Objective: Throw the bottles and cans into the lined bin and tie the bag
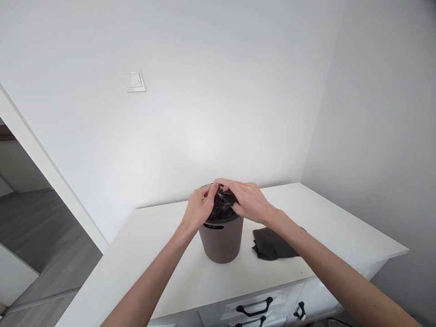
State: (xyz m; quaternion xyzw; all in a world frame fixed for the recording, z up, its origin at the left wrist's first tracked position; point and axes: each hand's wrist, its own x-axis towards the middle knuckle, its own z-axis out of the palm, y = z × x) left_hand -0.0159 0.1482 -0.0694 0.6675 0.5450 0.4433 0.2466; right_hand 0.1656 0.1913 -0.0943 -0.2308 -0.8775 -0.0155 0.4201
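A small brown round bin (221, 240) with a dark rim stands on the white cabinet top (163, 254). A crumpled black plastic bag (223, 204) sits bunched at its mouth. My left hand (199, 210) pinches the bag from the left, fingers closed on the plastic. My right hand (248, 200) reaches over the bin's top from the right, fingers curled onto the same bag. Both hands meet above the bin's opening, hiding most of it.
A folded black bag (270, 244) lies on the top just right of the bin, under my right forearm. White drawers with black handles (255, 308) are below the front edge. A light switch (135, 81) is on the wall. A doorway opens at left.
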